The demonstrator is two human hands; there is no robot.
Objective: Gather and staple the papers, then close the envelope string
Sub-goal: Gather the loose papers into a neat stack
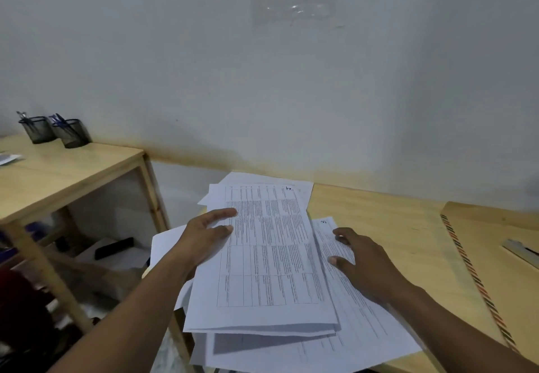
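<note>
A stack of printed papers (271, 256) with tables on them lies over the left end of a wooden desk (379, 215), its near edge raised off the looser sheets beneath. My left hand (204, 235) holds the stack at its left edge, fingers straight on top and thumb hidden under the paper. My right hand (358, 259) rests flat, fingers spread, on a separate printed sheet (358, 323) to the right of the stack. A brown envelope (495, 256) with a red and black striped border lies at the desk's right end, apart from both hands.
A flat grey metal object (522, 251) lies on the envelope at the right edge. To the left stands a lower wooden table (73, 168) with two black mesh pen cups (55, 132); a black object (113, 247) sits on its shelf. A white wall runs behind.
</note>
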